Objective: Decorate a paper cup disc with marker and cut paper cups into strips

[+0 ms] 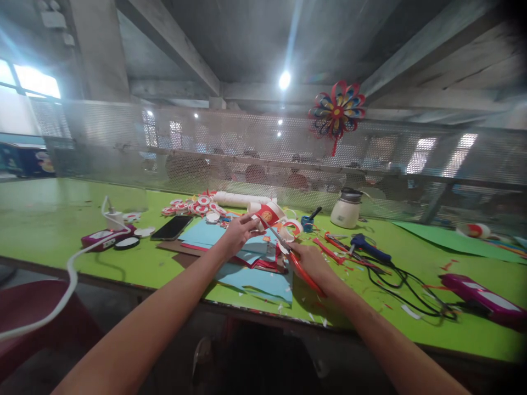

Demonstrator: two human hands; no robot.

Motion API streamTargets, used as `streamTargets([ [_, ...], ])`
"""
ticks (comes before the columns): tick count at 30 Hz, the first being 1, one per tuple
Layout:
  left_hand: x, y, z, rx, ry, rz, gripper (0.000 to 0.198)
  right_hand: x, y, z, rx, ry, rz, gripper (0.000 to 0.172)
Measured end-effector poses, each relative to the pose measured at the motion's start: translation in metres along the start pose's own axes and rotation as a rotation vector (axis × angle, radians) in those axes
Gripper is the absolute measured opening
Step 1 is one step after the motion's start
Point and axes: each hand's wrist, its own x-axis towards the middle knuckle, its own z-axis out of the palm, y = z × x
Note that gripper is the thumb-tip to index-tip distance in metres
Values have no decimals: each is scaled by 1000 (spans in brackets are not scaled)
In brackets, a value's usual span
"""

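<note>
My left hand (239, 237) is closed on a red-and-white paper cup (269, 215) with a gold emblem, tilted above the table. Red-handled scissors (307, 274) are gripped in my right hand (310, 264), their blades pointing up and left against the cup. Whether the blades cut into the cup's wall, I cannot tell. Under both hands lie light blue paper sheets (201, 233) and some red paper. White-and-red paper rings (292, 229) sit just behind the scissors.
At left are a phone (172, 227) and a purple power strip (109, 237) with a white cable. A blue glue gun (370, 248), a cream kettle (346, 209) and another purple power strip (483, 296) stand right. A perforated screen (247, 148) rises behind, with a paper flower (337, 111) hanging there.
</note>
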Motion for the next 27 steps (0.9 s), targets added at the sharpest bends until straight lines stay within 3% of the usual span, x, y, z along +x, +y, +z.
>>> streamTargets([
  [14,2,0,0,0,35,10,34,-2,-2,-2,39,8,-3,31],
  [27,0,7,-6,3,-3,-110,28,0,0,0,107,10,-44,28],
])
